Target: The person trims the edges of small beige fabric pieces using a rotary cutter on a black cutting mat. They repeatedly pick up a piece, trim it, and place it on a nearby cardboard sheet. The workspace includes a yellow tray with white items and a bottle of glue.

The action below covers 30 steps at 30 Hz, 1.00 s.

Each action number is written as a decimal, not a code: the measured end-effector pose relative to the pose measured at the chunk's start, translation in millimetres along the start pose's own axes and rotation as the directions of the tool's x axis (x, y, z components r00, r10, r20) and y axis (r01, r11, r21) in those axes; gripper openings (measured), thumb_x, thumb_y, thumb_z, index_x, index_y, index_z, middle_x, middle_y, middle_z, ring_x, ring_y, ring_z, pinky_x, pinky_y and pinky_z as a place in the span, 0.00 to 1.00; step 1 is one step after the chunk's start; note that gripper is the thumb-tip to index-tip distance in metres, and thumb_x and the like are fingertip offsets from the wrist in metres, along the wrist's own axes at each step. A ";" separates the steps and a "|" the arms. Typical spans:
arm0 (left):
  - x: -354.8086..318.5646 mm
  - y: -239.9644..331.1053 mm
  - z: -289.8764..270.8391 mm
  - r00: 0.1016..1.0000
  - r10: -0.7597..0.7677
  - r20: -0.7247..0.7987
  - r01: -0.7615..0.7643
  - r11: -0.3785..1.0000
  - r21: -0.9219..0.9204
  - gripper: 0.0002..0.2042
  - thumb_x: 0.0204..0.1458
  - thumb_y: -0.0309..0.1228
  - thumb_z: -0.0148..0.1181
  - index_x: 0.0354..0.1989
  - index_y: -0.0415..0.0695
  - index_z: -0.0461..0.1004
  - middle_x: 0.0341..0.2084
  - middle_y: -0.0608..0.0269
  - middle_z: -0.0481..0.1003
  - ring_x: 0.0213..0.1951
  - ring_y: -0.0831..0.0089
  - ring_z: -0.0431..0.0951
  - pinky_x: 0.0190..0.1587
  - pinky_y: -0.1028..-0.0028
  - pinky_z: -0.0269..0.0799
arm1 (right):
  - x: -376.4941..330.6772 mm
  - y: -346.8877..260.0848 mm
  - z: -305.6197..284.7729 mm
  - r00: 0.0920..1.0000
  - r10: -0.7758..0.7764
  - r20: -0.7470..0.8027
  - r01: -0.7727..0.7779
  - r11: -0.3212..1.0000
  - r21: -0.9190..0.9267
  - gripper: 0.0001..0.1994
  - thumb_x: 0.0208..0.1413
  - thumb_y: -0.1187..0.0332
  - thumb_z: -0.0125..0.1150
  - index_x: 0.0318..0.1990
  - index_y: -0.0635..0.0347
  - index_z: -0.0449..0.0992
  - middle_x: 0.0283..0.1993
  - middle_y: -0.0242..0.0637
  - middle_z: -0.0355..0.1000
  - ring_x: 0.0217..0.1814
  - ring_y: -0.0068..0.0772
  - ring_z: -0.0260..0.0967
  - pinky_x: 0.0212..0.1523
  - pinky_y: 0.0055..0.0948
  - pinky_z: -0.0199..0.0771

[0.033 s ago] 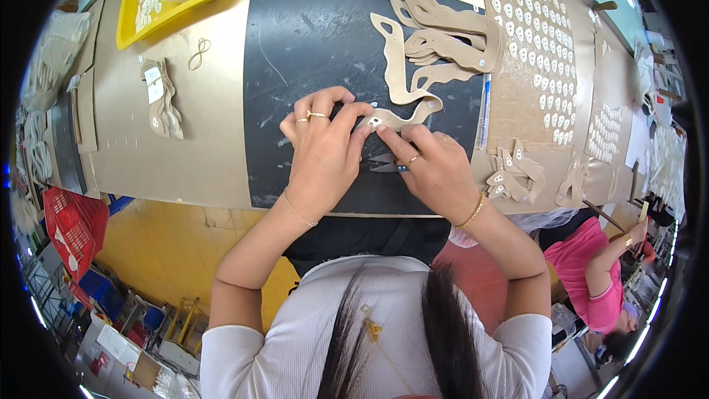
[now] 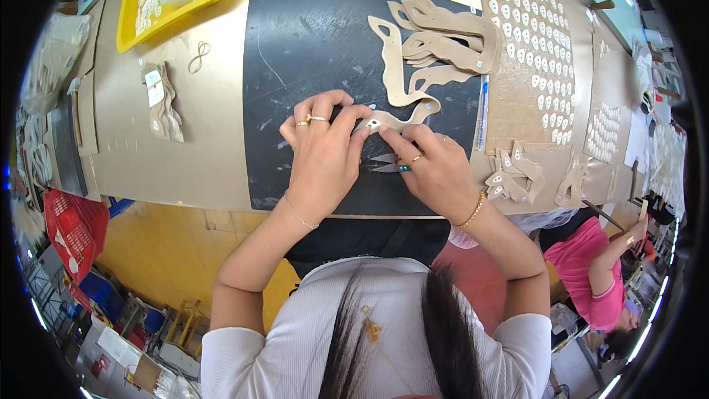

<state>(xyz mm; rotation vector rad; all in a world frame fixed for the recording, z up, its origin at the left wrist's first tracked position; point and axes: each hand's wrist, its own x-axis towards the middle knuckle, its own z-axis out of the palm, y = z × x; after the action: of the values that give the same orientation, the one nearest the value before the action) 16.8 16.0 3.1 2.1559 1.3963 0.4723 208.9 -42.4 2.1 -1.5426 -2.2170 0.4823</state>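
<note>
My left hand (image 2: 325,151) pinches the end of a wavy beige leather-like strip (image 2: 422,112) over the black mat. A small white teardrop piece (image 2: 374,124) with dark holes lies on that end, between the fingers of both hands. From the other side my right hand (image 2: 441,174) presses thumb and index finger onto the strip beside the white piece. Two pointed metal blades, like small scissors (image 2: 384,163), stick out from under my right fingers; their handles are hidden. The strip's far part curves back toward a pile of similar beige pieces (image 2: 450,29).
A black cutting mat (image 2: 295,37) covers the table's middle. Rows of white teardrop pieces lie on a brown board (image 2: 506,96) at right, beside a blue pen (image 2: 484,114). A yellow tray (image 2: 127,26) stands far left. Beige pieces (image 2: 164,107) lie left. Another person (image 2: 583,270) is at right.
</note>
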 end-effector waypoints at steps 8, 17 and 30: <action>1.1 -17.4 4.4 0.991 0.112 -0.079 -0.116 0.992 -0.052 0.14 0.54 0.27 0.66 0.49 0.46 0.77 0.51 0.61 0.72 0.56 0.56 0.68 0.58 0.57 0.57 | 10.4 8.6 -16.0 0.923 0.311 -0.224 -0.255 0.935 0.247 0.18 0.51 0.71 0.69 0.51 0.54 0.79 0.40 0.36 0.71 0.37 0.41 0.75 0.38 0.35 0.77; -8.5 -23.9 17.9 0.897 0.440 0.026 -0.435 0.874 0.218 0.21 0.59 0.30 0.62 0.60 0.39 0.73 0.63 0.53 0.71 0.67 0.54 0.66 0.66 0.52 0.55 | 18.7 16.4 -1.7 0.821 0.508 -0.261 -0.470 0.861 0.194 0.13 0.51 0.64 0.71 0.43 0.54 0.77 0.42 0.36 0.74 0.40 0.45 0.77 0.39 0.40 0.78; -30.5 -24.6 21.2 0.835 0.538 0.117 -0.547 0.784 0.294 0.19 0.58 0.27 0.59 0.58 0.36 0.74 0.64 0.51 0.70 0.69 0.56 0.66 0.69 0.50 0.52 | 7.2 -3.0 4.9 0.862 0.455 -0.222 -0.386 0.875 0.293 0.13 0.53 0.65 0.69 0.44 0.58 0.78 0.41 0.40 0.79 0.39 0.48 0.80 0.38 0.44 0.78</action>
<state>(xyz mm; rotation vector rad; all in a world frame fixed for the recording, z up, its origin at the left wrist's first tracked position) -1.9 -8.7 -28.9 2.8306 0.8476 0.4399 201.7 -36.9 0.2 -1.8365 -1.5382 0.5863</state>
